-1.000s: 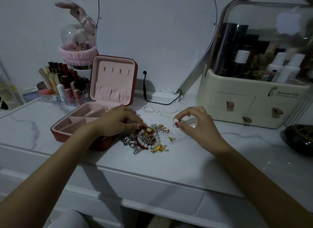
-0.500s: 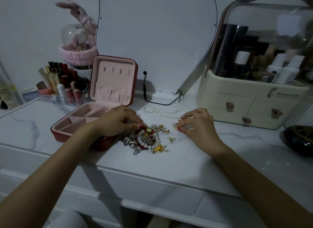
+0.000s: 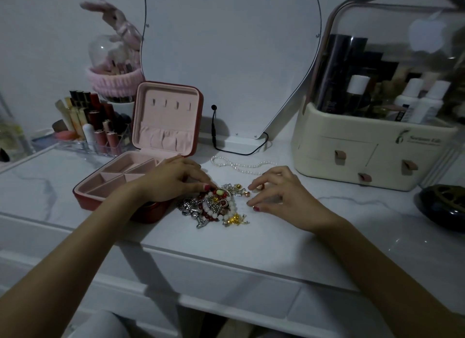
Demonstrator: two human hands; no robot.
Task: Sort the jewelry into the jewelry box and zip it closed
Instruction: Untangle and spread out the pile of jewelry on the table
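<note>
The red jewelry box [image 3: 85, 190] with pink lining stands open on the white marble tabletop, lid upright [image 3: 166, 119], its compartments empty where they show. Right of it lies a tangled jewelry pile [image 3: 214, 207] of bead bracelets, silver chains and gold pieces. A pearl necklace [image 3: 239, 165] lies behind the pile. My left hand [image 3: 173, 179] reaches across the box's front corner, its fingertips touching the pile's top left edge. My right hand [image 3: 284, 194] hovers just right of the pile, fingers spread, the thumb tip down on a small gold piece [image 3: 252, 206]. A small ring [image 3: 260, 186] shows by its index finger.
A cream cosmetics organizer [image 3: 352, 151] with a clear dome stands at the back right. A lipstick rack [image 3: 93, 134] sits behind the box, a mirror [image 3: 226, 61] with a black cable [image 3: 226, 150] at the back. A dark dish [image 3: 445, 202] is at the far right.
My right hand has dropped toward the table and opened out from its pinch on the ring, the thumb moving down to the small gold piece. My left hand has stayed on the pile.
</note>
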